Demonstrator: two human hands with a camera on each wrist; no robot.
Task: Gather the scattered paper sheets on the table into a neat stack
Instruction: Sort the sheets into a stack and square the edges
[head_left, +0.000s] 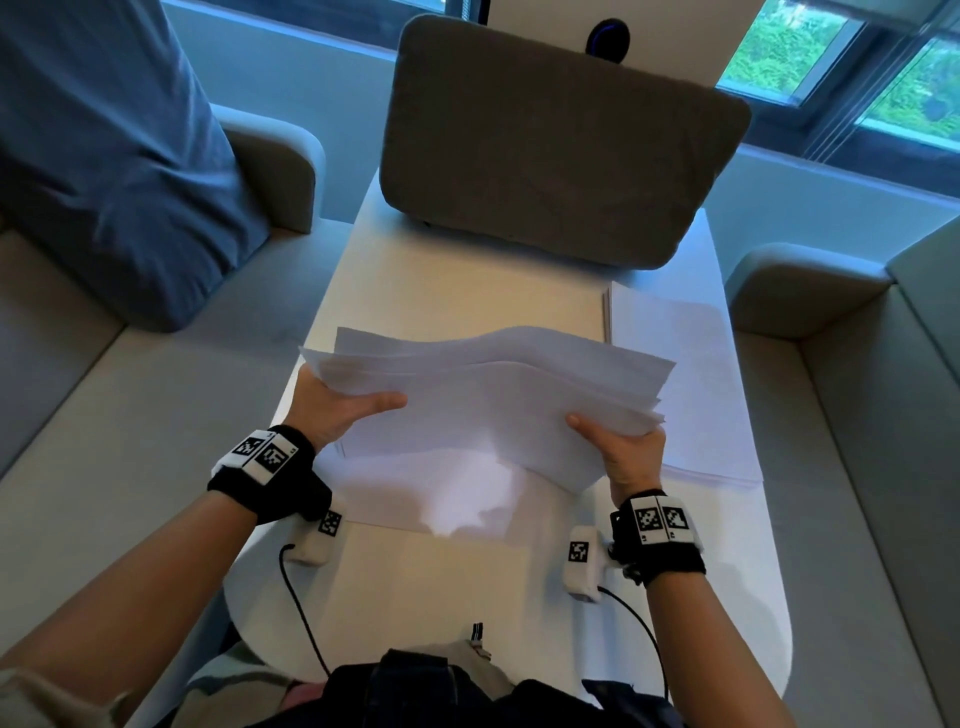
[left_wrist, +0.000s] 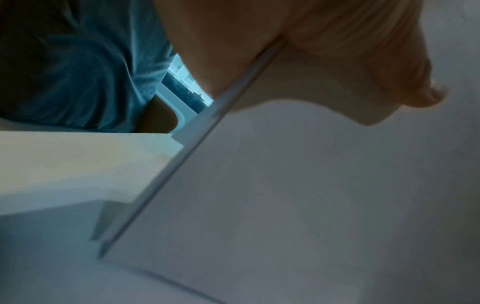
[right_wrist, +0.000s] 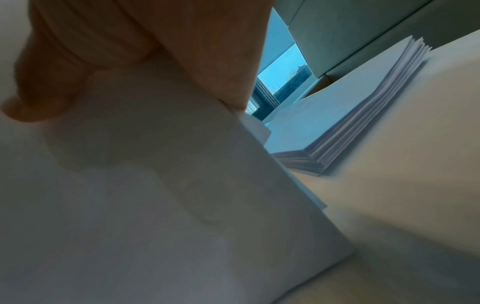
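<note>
A loose bundle of white paper sheets (head_left: 488, 400) is lifted off the white table (head_left: 447, 587), its sheets fanned and wavy. My left hand (head_left: 337, 410) grips its left edge, thumb on top, and in the left wrist view the thumb (left_wrist: 363, 51) lies on the bundle of sheets (left_wrist: 298, 195). My right hand (head_left: 623, 447) grips the right edge, thumb on top; the right wrist view shows that thumb (right_wrist: 91, 51) pressing the bundle of sheets (right_wrist: 155, 205). One more sheet (head_left: 441, 499) lies flat under the bundle. A squared stack of paper (head_left: 691, 384) (right_wrist: 363, 115) sits at the right.
A grey padded panel (head_left: 550, 140) stands at the table's far end. Beige sofas (head_left: 104, 415) flank both sides, and a person in a blue shirt (head_left: 104, 156) sits at the left. Cables (head_left: 301, 608) run from my wrist cameras across the table's near edge.
</note>
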